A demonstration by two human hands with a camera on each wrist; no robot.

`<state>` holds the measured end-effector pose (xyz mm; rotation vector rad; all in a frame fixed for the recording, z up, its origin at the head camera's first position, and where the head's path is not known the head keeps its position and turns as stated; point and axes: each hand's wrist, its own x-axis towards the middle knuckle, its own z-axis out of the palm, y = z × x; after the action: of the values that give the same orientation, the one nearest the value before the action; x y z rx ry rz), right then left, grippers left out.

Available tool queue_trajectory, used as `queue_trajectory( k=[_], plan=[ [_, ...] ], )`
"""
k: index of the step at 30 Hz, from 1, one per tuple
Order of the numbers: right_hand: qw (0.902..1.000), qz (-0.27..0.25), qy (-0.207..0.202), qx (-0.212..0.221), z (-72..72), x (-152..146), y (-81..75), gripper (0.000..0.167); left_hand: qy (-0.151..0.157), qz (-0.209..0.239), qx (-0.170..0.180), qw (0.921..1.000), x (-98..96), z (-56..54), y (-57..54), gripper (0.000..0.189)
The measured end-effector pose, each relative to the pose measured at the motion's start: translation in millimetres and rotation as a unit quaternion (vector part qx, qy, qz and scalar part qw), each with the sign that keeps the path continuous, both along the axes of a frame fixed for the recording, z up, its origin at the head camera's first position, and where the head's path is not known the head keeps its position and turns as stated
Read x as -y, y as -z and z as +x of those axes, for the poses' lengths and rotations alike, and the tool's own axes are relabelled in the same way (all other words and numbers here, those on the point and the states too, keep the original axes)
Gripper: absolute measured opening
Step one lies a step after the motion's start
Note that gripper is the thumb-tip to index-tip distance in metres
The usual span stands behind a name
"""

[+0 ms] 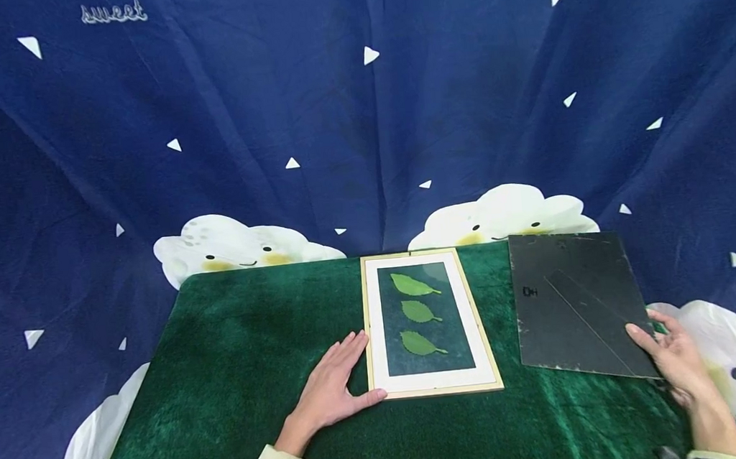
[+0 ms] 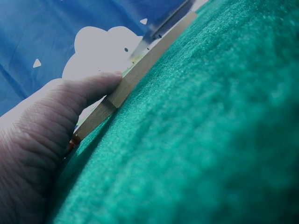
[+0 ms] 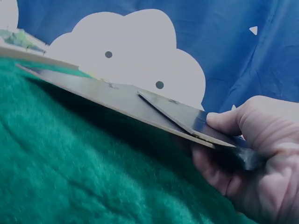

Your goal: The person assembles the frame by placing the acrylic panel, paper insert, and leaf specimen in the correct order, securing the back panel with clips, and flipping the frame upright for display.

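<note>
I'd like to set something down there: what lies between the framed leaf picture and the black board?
Only green cloth: the head view shows a bare strip of it between the framed leaf picture and the black board.

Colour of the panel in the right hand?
Dark grey to black, with pale scuffs along its edges; the panel shows best in the head view.
</note>
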<state>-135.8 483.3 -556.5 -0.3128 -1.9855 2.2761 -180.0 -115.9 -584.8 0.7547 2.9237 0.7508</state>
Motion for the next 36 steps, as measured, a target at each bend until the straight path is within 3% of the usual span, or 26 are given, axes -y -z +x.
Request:
queue_trajectory(
  k=[15, 22, 29, 36],
  plan=[
    [0.9963, -0.049, -0.048, -0.051, -7.0, 38.2, -23.0, 0.041, -0.003, 0.004, -0.001, 1.0, 1.2, -0.6, -0.1, 0.109],
    [0.9978, -0.013, -0.063, -0.019, -10.3, 64.9, -29.4, 0.042, -0.001, -0.005, 0.005, 1.0, 0.2, -0.5, -0.3, 0.109],
    [0.9941, -0.033, -0.1, -0.026, -20.1, 96.7, -28.2, 0.04, -0.001, -0.006, 0.0, 1.0, -1.4, -0.7, -0.3, 0.108],
    [0.9921, -0.023, -0.122, 0.013, -28.6, 125.0, -27.1, 0.039, -0.001, -0.004, 0.001, 1.0, -0.3, 0.1, -1.7, 0.107]
  ],
)
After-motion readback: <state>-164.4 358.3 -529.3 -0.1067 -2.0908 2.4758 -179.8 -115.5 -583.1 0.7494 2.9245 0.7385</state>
